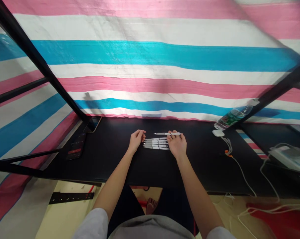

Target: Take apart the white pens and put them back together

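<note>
Several white-and-grey pens (pixel 155 143) lie side by side on the black tabletop (pixel 110 166), their dark tips pointing left. One more white pen (pixel 161 133) is raised level just beyond the row, its tip also to the left. My right hand (pixel 177 144) is closed around the back end of that pen, palm turned up. At the left ends of the row, my left hand (pixel 136 141) has its fingers curled together. Whether anything is between those fingers is hidden from this angle.
A phone (pixel 76 146) with a lit screen lies on the left, with another flat device (pixel 93 124) behind it. A water bottle (pixel 235 114) leans at the back right beside a white charger (pixel 218 133) and cables. Black frame posts and striped sheeting (pixel 150 53) enclose the table.
</note>
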The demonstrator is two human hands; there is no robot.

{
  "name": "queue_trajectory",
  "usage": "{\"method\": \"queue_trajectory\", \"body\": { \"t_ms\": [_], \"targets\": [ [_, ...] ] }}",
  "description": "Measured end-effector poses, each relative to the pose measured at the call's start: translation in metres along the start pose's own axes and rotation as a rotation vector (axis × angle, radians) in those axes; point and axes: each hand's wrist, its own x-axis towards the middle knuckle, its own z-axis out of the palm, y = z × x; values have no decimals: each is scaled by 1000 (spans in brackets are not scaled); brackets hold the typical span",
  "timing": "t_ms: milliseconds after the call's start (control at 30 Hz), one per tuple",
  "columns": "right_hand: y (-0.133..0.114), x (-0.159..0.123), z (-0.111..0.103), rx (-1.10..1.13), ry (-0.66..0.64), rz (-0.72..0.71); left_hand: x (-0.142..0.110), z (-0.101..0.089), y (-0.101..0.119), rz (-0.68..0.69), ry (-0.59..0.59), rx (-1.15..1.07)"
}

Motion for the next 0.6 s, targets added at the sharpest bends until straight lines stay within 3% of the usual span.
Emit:
{"method": "queue_trajectory", "body": {
  "t_ms": [433, 600],
  "targets": [
    [2, -1, 0, -106, -48, 14, -2, 0, 1, 38, -40, 95],
    [4, -4, 2, -167, -148, 63, -9, 4, 6, 84, -183, 169]
  ]
}}
